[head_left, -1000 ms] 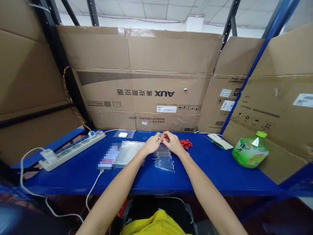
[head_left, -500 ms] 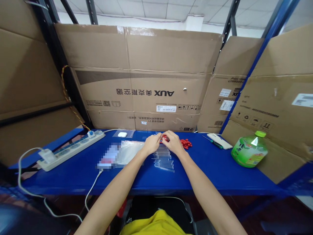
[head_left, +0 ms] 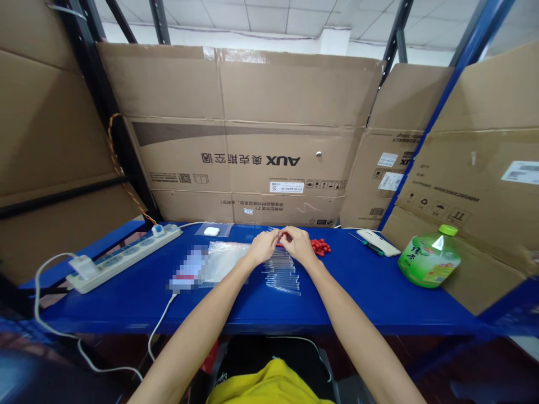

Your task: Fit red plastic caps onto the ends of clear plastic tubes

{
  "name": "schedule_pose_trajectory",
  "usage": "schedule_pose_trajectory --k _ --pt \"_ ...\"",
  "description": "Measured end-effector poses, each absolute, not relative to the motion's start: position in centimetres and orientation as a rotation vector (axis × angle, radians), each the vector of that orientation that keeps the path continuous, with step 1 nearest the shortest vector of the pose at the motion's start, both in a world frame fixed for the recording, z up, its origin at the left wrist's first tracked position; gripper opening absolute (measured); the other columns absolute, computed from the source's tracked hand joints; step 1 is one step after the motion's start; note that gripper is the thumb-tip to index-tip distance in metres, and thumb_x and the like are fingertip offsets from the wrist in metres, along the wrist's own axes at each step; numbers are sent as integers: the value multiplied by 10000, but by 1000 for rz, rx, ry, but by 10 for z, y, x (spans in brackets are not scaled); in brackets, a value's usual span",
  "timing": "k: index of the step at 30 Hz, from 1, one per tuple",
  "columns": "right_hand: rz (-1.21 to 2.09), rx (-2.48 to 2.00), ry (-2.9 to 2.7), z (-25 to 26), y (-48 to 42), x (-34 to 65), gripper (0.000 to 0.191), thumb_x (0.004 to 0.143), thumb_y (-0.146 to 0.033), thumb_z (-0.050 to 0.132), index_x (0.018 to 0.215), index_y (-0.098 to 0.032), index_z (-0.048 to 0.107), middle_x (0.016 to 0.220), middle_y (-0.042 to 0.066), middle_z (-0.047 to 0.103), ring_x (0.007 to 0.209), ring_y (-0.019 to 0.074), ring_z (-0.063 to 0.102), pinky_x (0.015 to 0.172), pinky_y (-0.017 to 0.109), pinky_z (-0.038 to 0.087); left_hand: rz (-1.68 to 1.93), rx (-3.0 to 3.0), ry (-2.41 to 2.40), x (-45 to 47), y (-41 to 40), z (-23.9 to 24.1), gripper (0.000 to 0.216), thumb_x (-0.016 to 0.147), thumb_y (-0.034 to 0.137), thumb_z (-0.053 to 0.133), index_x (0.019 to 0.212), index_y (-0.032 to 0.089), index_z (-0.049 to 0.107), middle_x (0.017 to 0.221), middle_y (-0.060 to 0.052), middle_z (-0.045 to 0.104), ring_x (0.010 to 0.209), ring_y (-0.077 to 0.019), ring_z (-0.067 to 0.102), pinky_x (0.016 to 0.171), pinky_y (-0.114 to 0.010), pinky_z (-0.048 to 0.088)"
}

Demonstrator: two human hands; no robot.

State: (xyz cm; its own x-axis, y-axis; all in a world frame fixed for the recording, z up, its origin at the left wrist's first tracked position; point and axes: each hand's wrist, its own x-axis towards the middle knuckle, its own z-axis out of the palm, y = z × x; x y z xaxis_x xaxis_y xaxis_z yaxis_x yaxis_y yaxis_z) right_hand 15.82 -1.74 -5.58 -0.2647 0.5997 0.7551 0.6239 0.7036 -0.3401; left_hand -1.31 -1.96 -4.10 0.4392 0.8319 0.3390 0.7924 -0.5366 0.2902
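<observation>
Over the far part of the blue table, my left hand and my right hand meet fingertip to fingertip. Both are closed in a pinch, with a small red piece partly showing between them; its exact shape is hidden by the fingers. Beneath and in front of the hands lies a row of thin clear tubes, roughly side by side. A pile of small red pieces sits just right of my right hand. Left of my left hand are clear plastic bags, lying flat.
A blurred-out phone with a cable and a white power strip lie left. A white case is farther back. To the right are a green screwdriver, a white object and a green bottle. Cardboard walls the table.
My fingertips have shifted slightly and closed nearer together, so less red shows between them. The tubes, the red pile and the bags stay in place.
</observation>
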Motion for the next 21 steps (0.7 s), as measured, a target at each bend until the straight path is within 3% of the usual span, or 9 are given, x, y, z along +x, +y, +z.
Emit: schedule_pose_trajectory --k 4,7,10,13,21 --pt "55 -944 -1917 -55 -19 156 147 852 -162 523 851 -209 662 784 30 684 674 164 600 694 281 459 747 2540 1432 -13 -19 -42 397 1070 388 273 993 234 631 977 -79 736 908 -234 691 795 -293 454" --pt "355 -927 -1781 -57 -18 154 100 889 -284 572 917 -218 642 755 12 674 628 155 606 635 278 488 815 2440 1397 -15 -18 -41 413 1065 403 279 944 231 634 953 -51 733 878 -212 674 802 -285 456" --pt "757 -837 -1613 -57 -17 153 244 893 -472 621 914 -230 594 673 -26 632 545 135 580 528 254 481 861 2376 1275 -19 -18 -38 423 1060 412 284 912 219 630 948 -31 731 872 -192 654 820 -277 458" --pt "954 -745 -1510 -52 -17 154 358 854 -573 666 839 -233 556 640 -41 612 515 113 549 488 228 454 937 2386 1117 -20 -19 -34 434 1055 439 291 890 202 614 890 -28 707 821 -175 629 806 -265 449" --pt "764 -804 -1383 -43 -15 152 348 857 -554 677 815 -232 553 625 -37 611 496 111 522 478 224 420 1182 2157 1037 7 -24 -36 419 1032 458 329 793 177 529 741 -9 611 686 -136 521 677 -241 397"
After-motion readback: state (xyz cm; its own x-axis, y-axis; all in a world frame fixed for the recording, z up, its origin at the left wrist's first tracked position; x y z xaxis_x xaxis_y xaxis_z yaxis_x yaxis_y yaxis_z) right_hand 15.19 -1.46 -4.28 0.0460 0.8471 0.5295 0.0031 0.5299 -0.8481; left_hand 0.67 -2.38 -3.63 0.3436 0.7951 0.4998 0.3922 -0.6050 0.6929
